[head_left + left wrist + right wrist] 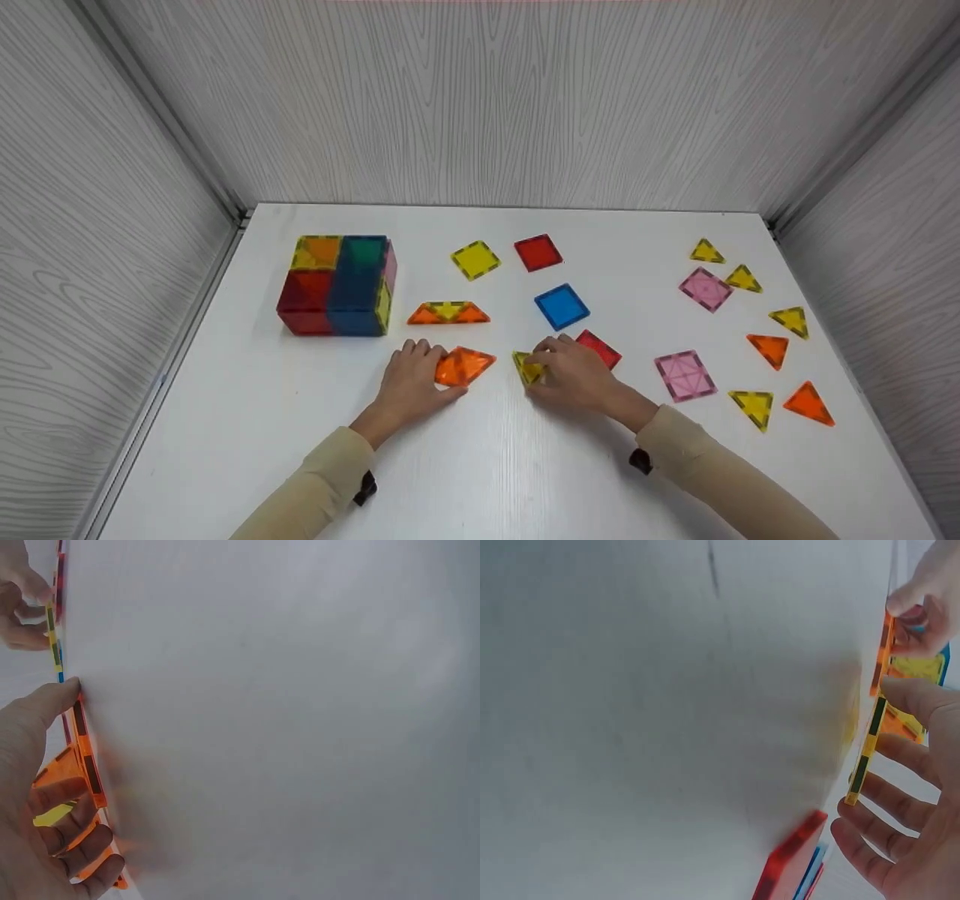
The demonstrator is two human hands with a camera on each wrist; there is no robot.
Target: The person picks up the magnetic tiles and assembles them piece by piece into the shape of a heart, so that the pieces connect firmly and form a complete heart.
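My left hand (411, 381) pinches orange triangle magnetic tiles (466, 367), thumb at the near edge and fingers at the far left side. In the left wrist view, the orange tile (88, 754) stands edge-on between thumb and fingers. Across a short gap to the right, my right hand (574, 373) holds a yellow triangle tile (527, 366) by thumb and fingertips, partly covering it. Its black-marked edge shows in the right wrist view, where the yellow tile (867, 750) is gripped. Just behind the right hand lies a red square tile (599, 349).
A box built of coloured tiles (352, 292) stands at the left. Beside it lies an orange-and-yellow triangle strip (448, 313). Yellow (475, 260), red (538, 253) and blue (562, 306) squares lie behind the hands. Pink squares (685, 376) and several loose triangles (810, 403) spread at right.
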